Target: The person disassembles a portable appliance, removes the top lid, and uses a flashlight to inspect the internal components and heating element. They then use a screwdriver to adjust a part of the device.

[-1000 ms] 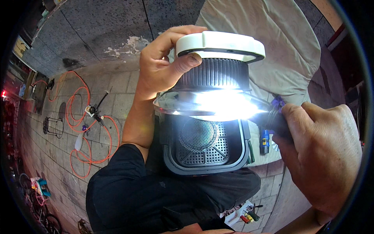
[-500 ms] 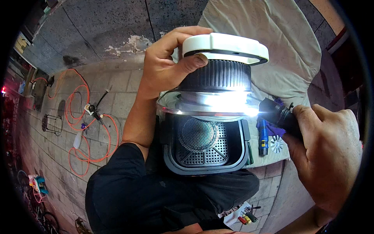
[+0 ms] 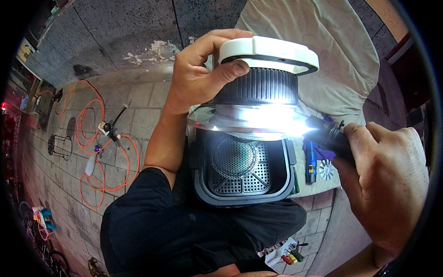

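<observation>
My left hand (image 3: 196, 69) grips the white handle ring of an appliance lid (image 3: 272, 48), fingers over the top and thumb against its side. Below the ring are a black ribbed housing and a clear round disc, partly lost in glare. In my right hand (image 3: 390, 166) is a lit black flashlight (image 3: 334, 142), its beam striking the lid's underside from the right. Beneath the lid, a black basket (image 3: 240, 201) rests by my lap. It contains a perforated tray (image 3: 244, 187) and a round metal mesh (image 3: 233, 158).
A pale cloth (image 3: 332, 51) drapes behind. On it, right of the basket, lie a blue cylindrical tool (image 3: 311, 161), a silver fan wheel (image 3: 326, 170) and something purple. Screwdrivers (image 3: 291, 257) are at lower right. An orange hose (image 3: 136, 161) and a wire stand (image 3: 60, 146) occupy the left floor.
The flashlight head has shifted slightly left, nearer the lid, and the glare there has moved. My left hand and the lid have moved only a little.
</observation>
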